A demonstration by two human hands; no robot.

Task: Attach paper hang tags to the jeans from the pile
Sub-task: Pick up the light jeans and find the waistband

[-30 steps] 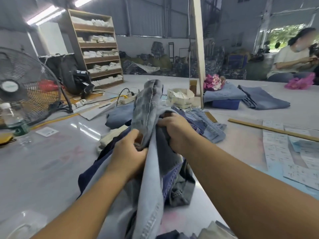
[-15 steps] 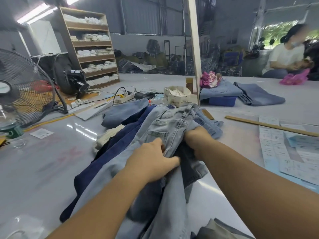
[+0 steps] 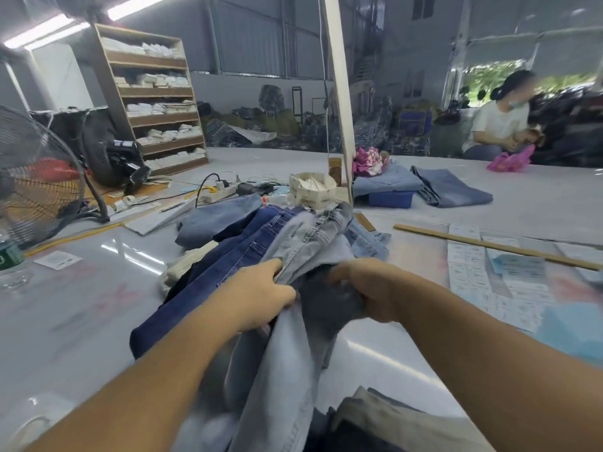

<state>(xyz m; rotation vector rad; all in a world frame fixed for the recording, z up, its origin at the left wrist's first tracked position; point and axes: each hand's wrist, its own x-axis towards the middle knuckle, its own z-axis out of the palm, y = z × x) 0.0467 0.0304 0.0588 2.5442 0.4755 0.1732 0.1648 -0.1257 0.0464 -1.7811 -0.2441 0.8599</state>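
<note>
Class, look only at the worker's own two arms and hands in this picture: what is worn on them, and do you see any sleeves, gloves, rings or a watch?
Nothing is worn. The left hand and the right hand are bare, without gloves, and no rings show. Both forearms are uncovered right down to the picture's edge, with no sleeve, watch or wristband in view.

My desk (image 3: pixel 98 308) is glossy and smooth; on it, matt pale denim jeans (image 3: pixel 313 243) and paper tag sheets (image 3: pixel 470 272)
</note>
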